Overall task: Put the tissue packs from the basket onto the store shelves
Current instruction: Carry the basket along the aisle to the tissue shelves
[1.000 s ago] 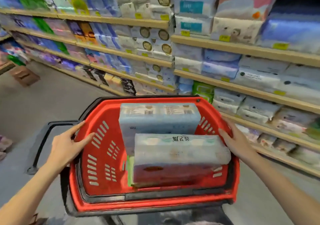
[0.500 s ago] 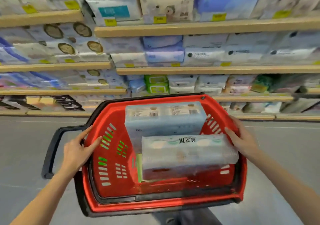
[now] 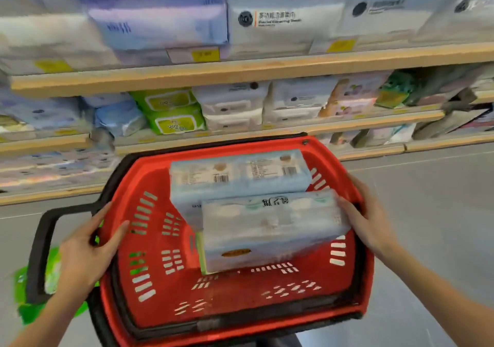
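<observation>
Item: two tissue packs, none shelved yet, all left to place. Front pack [image 3: 272, 229], pale film wrap, leans on blue pack [image 3: 238, 175], barcodes up. Location: red basket [image 3: 355, 288]. My left hand [image 3: 88, 242] clasps left rim; my right hand [image 3: 366, 218] grips right rim, fingertips touching front pack. Shelves [image 3: 240, 68] beyond, stocked full.

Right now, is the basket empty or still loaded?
Still loaded. Two tissue packs lie inside the red basket: a blue pack at the back and a pale pack overlapping it in front.
</observation>
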